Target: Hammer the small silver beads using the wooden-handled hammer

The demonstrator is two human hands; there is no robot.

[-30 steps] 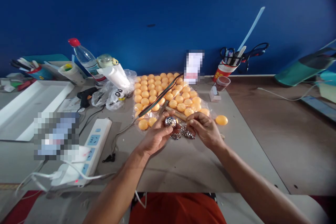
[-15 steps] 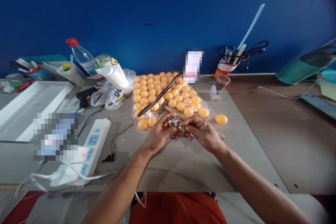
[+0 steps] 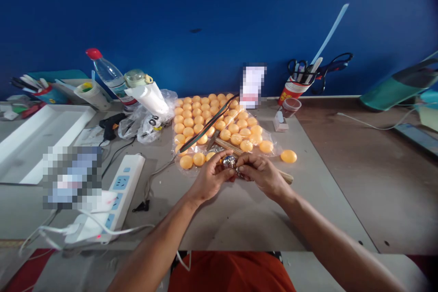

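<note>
Fingertips of my left hand (image 3: 210, 178) and right hand (image 3: 262, 174) pinch one small silvery ball (image 3: 228, 161) above the table (image 3: 239, 214), just before the orange balls (image 3: 212, 121); I judge a loosened pinch could drop it among them

A mirror-bright, faceted silver ball (image 3: 228, 161) of metallic finish is pinched between the left hand (image 3: 209, 178) and the right hand (image 3: 263, 174). At twelve o'clock from it, smooth matt orange plastic balls (image 3: 205, 121) are seen packed in a clear, glossy plastic bag (image 3: 270, 139). A bare wooden handle (image 3: 236, 148) of dull finish is laid across them. The bench (image 3: 236, 214) is covered in a matt grey, smooth sheet. At nine o'clock, a glossy white plastic power strip (image 3: 125, 182) is seen; at ten o'clock, a clear plastic bottle (image 3: 111, 75) with a red cap.
</note>
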